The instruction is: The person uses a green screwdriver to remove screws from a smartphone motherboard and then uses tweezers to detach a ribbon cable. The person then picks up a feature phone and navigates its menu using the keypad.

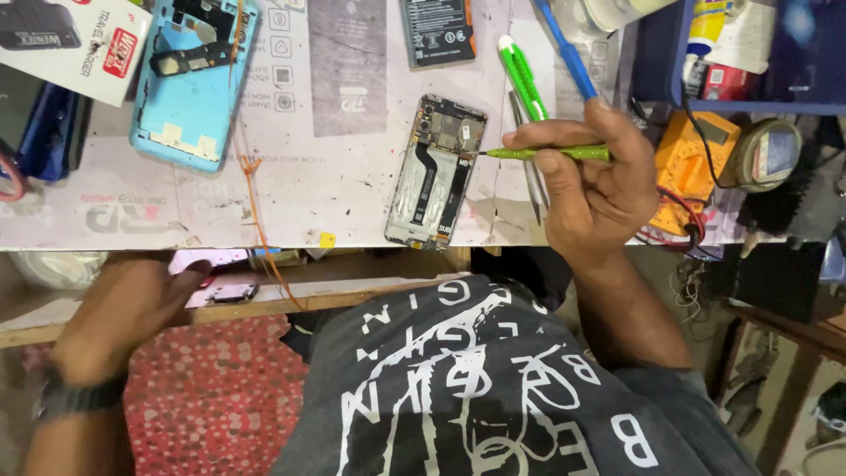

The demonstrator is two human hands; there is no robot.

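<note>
At the left of the scene, below the near edge of the table [132, 225], the left hand [123, 308] reaches toward a low shelf [264, 304] under the tabletop, its fingers loosely curled and close to a small dark part [233, 293] lying there; whether they grip anything cannot be told, since the back of the hand hides them. A dark wristband sits on that wrist. Up on the table, far left, lies a light blue phone back cover [194, 79], and an orange wire [251, 167] trails from it toward the near edge. Toward the middle lies the opened phone [438, 172], its back off and its board and flex cable showing; its long axis runs near to far, tilted slightly so the far end leans right. Right of it, the right hand [586, 181] grasps a green precision screwdriver [546, 153], the fingers closed around the handle. The tool lies almost level, crosswise to the phone's long axis, with its tip pointing left and meeting the phone's right edge near the far end. The right hand is thus the nearer one to the phone; the left is well apart from it. A second green tool [522, 75] and a blue one [564, 48] lie just beyond, and an orange multimeter [696, 163] sits at the far right.
</note>
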